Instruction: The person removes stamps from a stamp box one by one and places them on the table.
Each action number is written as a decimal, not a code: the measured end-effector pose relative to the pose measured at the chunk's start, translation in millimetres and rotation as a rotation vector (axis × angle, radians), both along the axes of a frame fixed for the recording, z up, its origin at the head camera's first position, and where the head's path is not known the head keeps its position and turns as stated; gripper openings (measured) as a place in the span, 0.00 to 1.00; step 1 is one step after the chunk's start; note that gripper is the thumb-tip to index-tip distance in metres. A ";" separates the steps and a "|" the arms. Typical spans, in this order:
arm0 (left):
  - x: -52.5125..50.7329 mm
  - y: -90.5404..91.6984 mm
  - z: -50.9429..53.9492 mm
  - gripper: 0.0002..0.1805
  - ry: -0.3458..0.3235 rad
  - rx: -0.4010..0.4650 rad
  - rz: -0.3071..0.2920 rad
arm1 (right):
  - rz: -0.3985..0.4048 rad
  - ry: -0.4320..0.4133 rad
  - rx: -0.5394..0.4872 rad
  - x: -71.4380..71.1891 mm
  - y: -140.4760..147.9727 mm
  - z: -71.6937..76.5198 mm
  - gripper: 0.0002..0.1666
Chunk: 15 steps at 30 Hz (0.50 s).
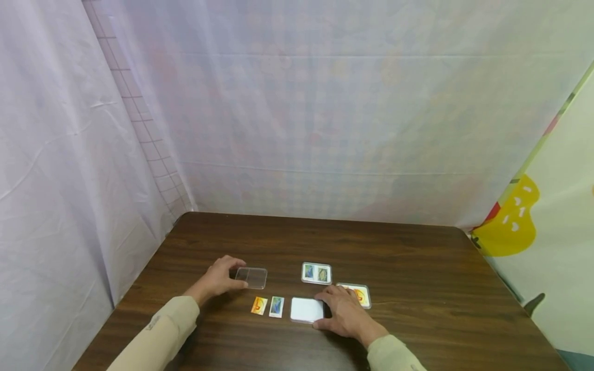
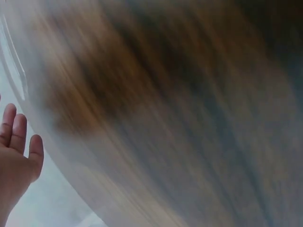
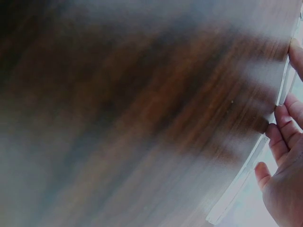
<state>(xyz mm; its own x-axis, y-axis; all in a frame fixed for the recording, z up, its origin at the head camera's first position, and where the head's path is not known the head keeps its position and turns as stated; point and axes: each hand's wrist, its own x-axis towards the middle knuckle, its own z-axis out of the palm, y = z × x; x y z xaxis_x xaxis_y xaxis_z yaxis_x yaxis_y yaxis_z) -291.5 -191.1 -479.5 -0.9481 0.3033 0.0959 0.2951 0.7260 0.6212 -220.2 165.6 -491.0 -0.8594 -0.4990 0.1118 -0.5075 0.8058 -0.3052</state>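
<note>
While left hand (image 1: pixel 221 276) grips clear case (image 1: pixel 257 279), right hand (image 1: pixel 344 312) grips white case (image 1: pixel 305 310); far case (image 1: pixel 316 273) holds two small pictures (image 1: pixel 309 271).

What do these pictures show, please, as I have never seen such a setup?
No machine here: a person works barehanded. The wide picture comes from a camera worn on the head; the others, mostly blurred, come from cameras on each wrist. The left hand grips a clear plate by its left end, and the right hand grips a white case by its right end. On the brown table, an orange card and a blue-green card lie loose between them. One flat case, holding two small prints, lies farther back; another case, with an orange print, is partly hidden behind the right hand.
</note>
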 end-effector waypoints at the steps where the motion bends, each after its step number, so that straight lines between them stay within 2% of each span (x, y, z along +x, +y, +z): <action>1: -1.1 -1.7 -0.5 0.32 -0.006 -0.007 0.001 | -0.002 -0.002 0.003 0.0 -0.1 0.0 0.37; 15: -7.6 -6.3 0.1 0.38 -0.033 -0.102 -0.052 | -0.003 -0.032 -0.007 2.6 -2.3 3.1 0.37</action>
<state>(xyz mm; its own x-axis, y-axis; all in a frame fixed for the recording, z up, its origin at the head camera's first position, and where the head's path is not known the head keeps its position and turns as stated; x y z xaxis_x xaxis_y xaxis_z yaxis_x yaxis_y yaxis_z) -299.1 -197.4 -479.4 -0.9331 0.3583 0.0307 0.3140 0.7703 0.5550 -217.6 163.3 -487.9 -0.8639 -0.4959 0.0879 -0.4952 0.8048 -0.3271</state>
